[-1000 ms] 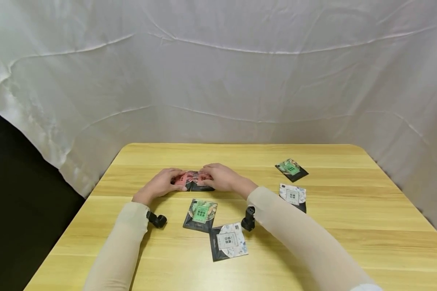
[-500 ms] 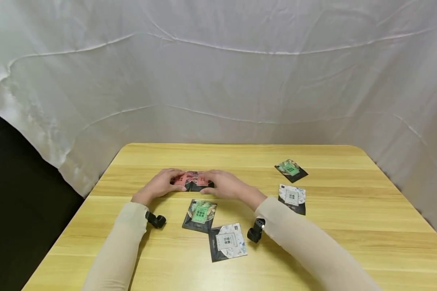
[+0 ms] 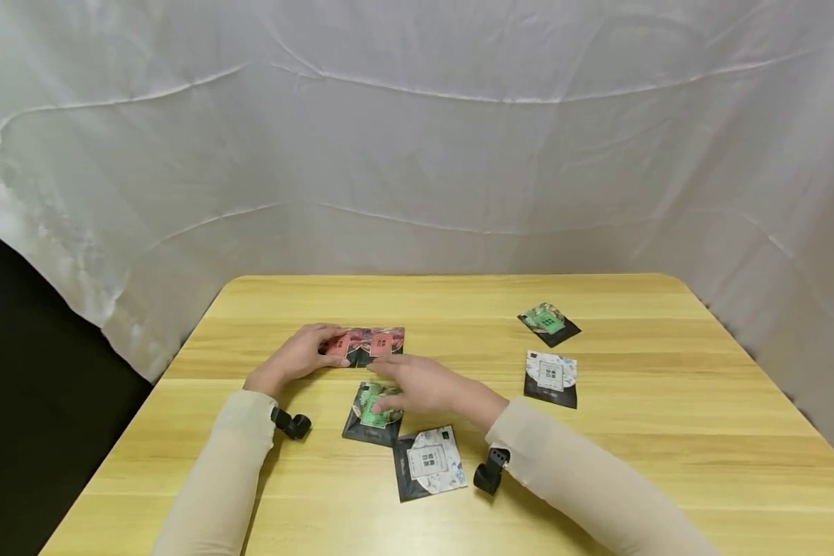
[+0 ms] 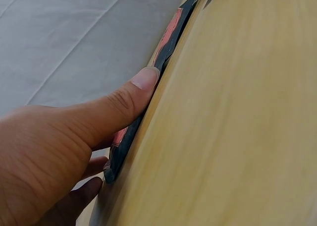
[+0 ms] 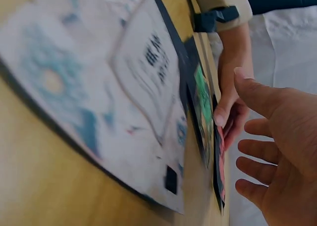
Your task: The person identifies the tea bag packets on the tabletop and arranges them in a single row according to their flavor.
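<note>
Right hand (image 3: 424,384) spread above near green packet (image 3: 370,427); left hand (image 3: 302,354) pinches left red packet (image 3: 346,343) beyond it. Careless dragging there could skew the white packet (image 3: 431,463) just beside the green.

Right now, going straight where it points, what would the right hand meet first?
Likely the left hand, gripping the left red packet; depth is unclear, so the right hand could pass above.
</note>
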Motion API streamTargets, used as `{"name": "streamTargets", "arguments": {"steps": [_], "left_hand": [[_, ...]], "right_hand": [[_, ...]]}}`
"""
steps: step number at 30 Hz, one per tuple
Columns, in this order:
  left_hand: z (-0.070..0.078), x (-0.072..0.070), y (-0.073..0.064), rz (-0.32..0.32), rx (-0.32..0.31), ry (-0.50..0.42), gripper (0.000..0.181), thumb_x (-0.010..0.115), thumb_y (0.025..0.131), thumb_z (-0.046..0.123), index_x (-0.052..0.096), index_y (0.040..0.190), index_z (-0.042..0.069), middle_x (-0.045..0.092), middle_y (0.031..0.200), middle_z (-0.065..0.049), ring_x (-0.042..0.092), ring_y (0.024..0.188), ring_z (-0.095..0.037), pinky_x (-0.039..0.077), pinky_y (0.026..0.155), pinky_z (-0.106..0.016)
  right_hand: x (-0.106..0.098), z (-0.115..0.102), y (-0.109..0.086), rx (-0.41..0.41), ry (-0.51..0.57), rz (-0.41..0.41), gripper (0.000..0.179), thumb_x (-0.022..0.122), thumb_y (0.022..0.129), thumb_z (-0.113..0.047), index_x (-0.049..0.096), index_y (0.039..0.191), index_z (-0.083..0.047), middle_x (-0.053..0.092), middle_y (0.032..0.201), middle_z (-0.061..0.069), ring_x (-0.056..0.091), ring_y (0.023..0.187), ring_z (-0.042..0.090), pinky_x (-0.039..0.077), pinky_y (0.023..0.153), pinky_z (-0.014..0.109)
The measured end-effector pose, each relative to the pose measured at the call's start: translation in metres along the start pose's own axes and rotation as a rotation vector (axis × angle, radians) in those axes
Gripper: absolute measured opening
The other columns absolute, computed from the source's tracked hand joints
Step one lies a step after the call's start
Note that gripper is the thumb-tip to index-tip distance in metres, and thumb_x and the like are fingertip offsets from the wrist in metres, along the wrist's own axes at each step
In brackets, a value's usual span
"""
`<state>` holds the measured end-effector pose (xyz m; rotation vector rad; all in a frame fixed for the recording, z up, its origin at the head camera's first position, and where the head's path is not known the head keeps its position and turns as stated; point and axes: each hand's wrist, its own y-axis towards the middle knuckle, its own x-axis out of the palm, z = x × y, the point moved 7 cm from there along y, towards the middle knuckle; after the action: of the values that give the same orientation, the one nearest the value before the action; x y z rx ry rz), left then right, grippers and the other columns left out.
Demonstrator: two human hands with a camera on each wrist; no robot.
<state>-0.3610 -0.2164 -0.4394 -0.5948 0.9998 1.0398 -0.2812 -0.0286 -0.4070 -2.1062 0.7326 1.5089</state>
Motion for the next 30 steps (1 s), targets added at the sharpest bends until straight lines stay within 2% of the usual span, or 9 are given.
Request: {"name": "streamTargets", "arguments": {"steps": [5,9,13,18,26,30], "left_hand": [[-0.001,0.001,-0.001,-0.008,-0.016,0.000,0.075,0.072,0.086,0.046,0.048,0.145,0.006,0.042,0.146,-0.023,0.035,0.135,-0.045,0.026,0.111,-0.060],[-0.001,0.002,-0.002,-0.013,-0.025,0.001,0.074,0.073,0.086,0.046,0.048,0.145,0.007,0.042,0.147,-0.022,0.035,0.135,-0.044,0.027,0.111,-0.060],[-0.001,0.001,-0.003,-0.013,-0.018,-0.003,0.073,0.072,0.087,0.045,0.048,0.145,0.007,0.043,0.147,-0.022,0.036,0.135,-0.044,0.027,0.111,-0.059],[-0.001,0.000,-0.003,-0.014,-0.021,-0.009,0.073,0.072,0.087,0.045,0.048,0.146,0.008,0.042,0.147,-0.022,0.035,0.136,-0.044,0.027,0.111,-0.060],[-0.002,0.001,-0.003,-0.025,-0.036,-0.014,0.073,0.071,0.087,0.047,0.047,0.146,0.010,0.041,0.148,-0.021,0.034,0.137,-0.043,0.027,0.111,-0.060],[-0.004,0.002,-0.003,-0.021,-0.033,-0.012,0.074,0.071,0.087,0.048,0.048,0.146,0.010,0.041,0.148,-0.021,0.034,0.136,-0.043,0.026,0.111,-0.060]], "right_hand": [[0.009,-0.009,-0.007,-0.032,-0.020,-0.037,0.078,0.056,0.091,-0.061,0.038,0.152,-0.018,0.035,0.155,0.008,0.041,0.136,0.025,0.035,0.111,0.040],[0.013,-0.015,-0.012,-0.051,0.001,-0.061,0.082,0.058,0.089,-0.062,0.033,0.154,-0.021,0.029,0.158,0.010,0.036,0.139,0.028,0.034,0.112,0.044],[0.015,-0.019,-0.016,-0.060,-0.005,-0.057,0.087,0.061,0.086,-0.063,0.031,0.155,-0.019,0.032,0.155,0.011,0.034,0.140,0.029,0.035,0.111,0.044],[0.017,-0.024,-0.017,-0.071,-0.060,-0.046,0.086,0.059,0.085,-0.065,0.036,0.153,-0.018,0.039,0.149,0.008,0.038,0.136,0.026,0.037,0.110,0.041],[0.025,-0.028,-0.014,-0.083,-0.179,-0.054,0.081,0.054,0.089,-0.064,0.041,0.150,-0.013,0.043,0.149,0.009,0.038,0.137,0.025,0.030,0.114,0.036],[0.026,-0.032,-0.012,-0.118,-0.210,-0.024,0.074,0.052,0.092,-0.061,0.048,0.146,-0.012,0.047,0.146,0.011,0.043,0.135,0.024,0.031,0.114,0.035]]}}
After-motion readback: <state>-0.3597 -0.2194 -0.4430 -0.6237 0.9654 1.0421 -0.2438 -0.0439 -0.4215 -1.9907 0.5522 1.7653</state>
